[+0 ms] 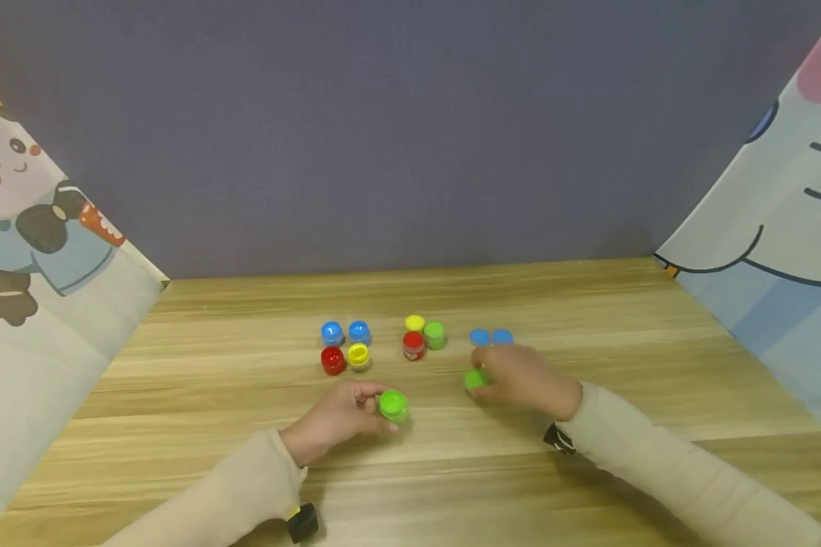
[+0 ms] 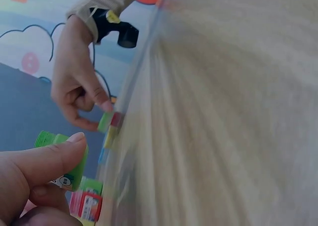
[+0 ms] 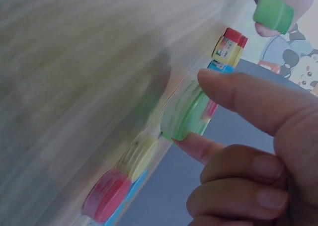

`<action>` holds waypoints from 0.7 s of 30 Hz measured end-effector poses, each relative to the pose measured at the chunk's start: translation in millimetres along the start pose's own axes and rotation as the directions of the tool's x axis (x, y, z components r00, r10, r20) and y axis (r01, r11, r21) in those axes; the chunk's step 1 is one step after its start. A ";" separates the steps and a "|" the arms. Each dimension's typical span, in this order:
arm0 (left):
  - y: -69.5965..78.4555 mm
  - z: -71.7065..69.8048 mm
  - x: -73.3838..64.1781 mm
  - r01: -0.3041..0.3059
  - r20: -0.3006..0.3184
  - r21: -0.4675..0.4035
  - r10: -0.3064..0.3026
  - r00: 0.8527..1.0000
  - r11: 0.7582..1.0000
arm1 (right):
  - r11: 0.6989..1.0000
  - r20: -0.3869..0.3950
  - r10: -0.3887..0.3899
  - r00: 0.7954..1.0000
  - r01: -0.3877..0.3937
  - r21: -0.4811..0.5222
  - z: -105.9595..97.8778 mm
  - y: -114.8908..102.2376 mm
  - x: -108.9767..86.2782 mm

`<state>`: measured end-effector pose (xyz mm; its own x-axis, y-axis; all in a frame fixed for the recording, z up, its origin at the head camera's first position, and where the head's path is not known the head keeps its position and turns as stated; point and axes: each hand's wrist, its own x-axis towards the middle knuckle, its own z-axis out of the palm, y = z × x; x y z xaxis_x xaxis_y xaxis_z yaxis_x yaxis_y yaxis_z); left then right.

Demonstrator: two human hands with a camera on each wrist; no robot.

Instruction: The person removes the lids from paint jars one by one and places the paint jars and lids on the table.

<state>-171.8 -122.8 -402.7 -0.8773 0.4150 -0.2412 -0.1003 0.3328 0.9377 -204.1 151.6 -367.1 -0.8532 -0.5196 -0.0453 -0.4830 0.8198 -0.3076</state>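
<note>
The left hand (image 1: 337,418) has its grip closed round a green jar (image 1: 394,406) above the surface (image 1: 410,494); the right hand (image 1: 523,380) pinches a green lid (image 1: 475,380) near two blue lids (image 1: 502,336); whether that lid touches down is unclear.

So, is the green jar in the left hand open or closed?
Open: in the head view, the green jar shows its uncovered mouth, and the right hand pinches a green lid.
</note>
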 end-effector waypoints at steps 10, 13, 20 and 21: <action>-3.8 -20.2 0.1 -0.037 -0.050 -0.001 0.037 0.998 0.999 | 0.999 -0.003 0.006 1.000 -0.006 -0.033 -1.1 10.7 -1.2; -5.5 -25.5 0.7 -0.031 -0.073 -0.014 0.030 0.997 0.999 | 1.000 0.002 0.014 1.000 -0.014 -0.026 -2.0 11.0 -2.5; -10.7 -35.2 3.1 -0.007 -0.114 -0.010 0.006 0.994 1.000 | 0.999 0.017 0.024 1.000 -0.023 -0.031 -1.5 10.4 -5.4; -11.7 -36.1 3.7 0.002 -0.119 -0.007 -0.002 0.993 1.000 | 0.999 0.017 0.020 1.000 -0.020 -0.035 -1.1 10.4 -5.8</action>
<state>-190.8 -155.7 -405.5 -0.9268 0.3102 -0.2118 -0.1051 0.3272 0.9391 -204.4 163.4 -368.9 -0.8592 -0.5071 -0.0680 -0.4728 0.8378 -0.2729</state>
